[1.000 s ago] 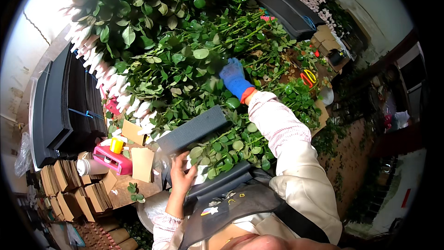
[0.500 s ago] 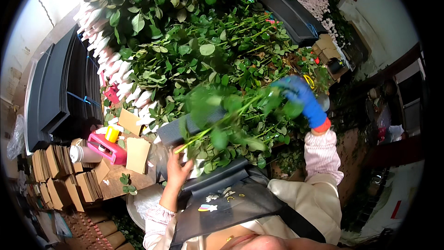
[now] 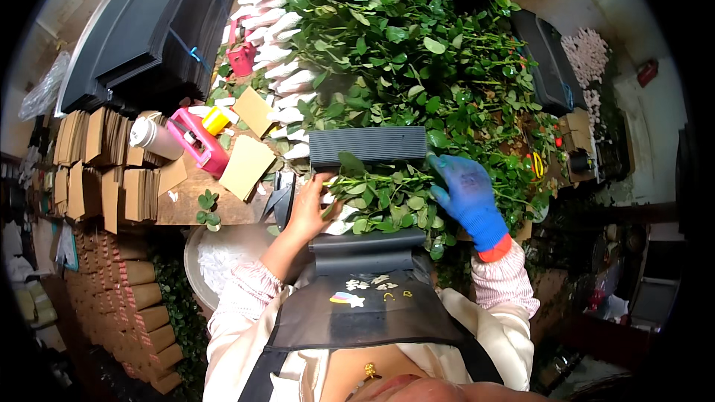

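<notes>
Starting on the far left we've got stacks of brown cardboard pieces [image 3: 97, 171] piled along the bench, with black ribbed trays [image 3: 149, 30] stacked behind them. A bit further in there's a white canister [image 3: 155, 136] lying next to a pink tool [image 3: 197, 141] with a yellow cap, and a couple of loose tan cards [image 3: 246, 166] on the wooden top.

Then our left hand [image 3: 309, 208], bare, sits at the head end of a small bunch of rose stems [image 3: 380, 190]. Its fingers are curled around the white-wrapped buds, thumb on top, gripping them. The bunch lies sideways in the gap between two dark corrugated holders, the far one [image 3: 367, 145] just above it and the near one [image 3: 365, 247] right against our apron.

Our right hand [image 3: 463, 195] wears a blue glove and rests on the leafy end of the same bunch, fingers spread a little and pressing down on the leaves and stems rather than pinching them.

Behind it all, a big heap of green rose foliage [image 3: 417, 52] covers the table, and a row of white-wrapped buds [image 3: 279, 52] runs along its left edge.
</notes>
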The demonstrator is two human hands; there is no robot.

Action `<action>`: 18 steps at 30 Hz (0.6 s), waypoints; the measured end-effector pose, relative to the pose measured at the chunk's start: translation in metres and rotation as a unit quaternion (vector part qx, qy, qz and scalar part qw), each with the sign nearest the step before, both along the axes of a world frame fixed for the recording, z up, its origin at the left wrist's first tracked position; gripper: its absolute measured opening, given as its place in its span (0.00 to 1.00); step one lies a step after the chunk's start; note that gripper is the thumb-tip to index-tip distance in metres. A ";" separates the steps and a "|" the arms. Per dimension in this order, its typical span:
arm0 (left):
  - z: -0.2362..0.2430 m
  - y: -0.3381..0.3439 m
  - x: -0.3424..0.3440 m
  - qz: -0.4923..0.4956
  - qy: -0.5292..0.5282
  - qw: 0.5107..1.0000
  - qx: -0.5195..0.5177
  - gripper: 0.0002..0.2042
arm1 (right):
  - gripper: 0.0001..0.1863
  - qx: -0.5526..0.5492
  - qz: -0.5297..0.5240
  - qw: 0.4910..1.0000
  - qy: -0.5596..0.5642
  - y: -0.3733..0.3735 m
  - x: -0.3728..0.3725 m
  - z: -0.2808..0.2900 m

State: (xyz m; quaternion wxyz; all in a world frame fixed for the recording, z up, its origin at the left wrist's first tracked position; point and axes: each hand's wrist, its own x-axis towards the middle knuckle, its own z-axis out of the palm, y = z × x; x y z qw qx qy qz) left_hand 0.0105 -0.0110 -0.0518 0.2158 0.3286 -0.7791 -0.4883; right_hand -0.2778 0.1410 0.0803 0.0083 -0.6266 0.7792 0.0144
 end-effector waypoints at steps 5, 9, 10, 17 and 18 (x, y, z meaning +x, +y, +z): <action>-0.001 -0.001 -0.005 0.002 0.018 1.000 -0.003 0.27 | 0.26 0.115 -0.046 0.992 -0.004 -0.001 -0.023 -0.039; -0.001 0.001 -0.003 0.010 0.028 1.000 -0.007 0.26 | 0.25 -0.241 -0.006 0.970 0.025 0.044 -0.027 0.015; -0.005 0.001 -0.003 0.012 0.029 0.999 -0.008 0.26 | 0.27 -0.232 -0.041 0.971 0.051 0.059 -0.030 0.039; 0.006 0.004 -0.008 0.004 0.051 0.998 0.023 0.25 | 0.20 0.168 -0.312 0.909 0.221 0.221 -0.144 0.079; 0.008 0.004 -0.009 -0.001 0.041 0.999 0.025 0.25 | 0.19 0.240 -0.365 0.854 0.283 0.222 -0.149 0.080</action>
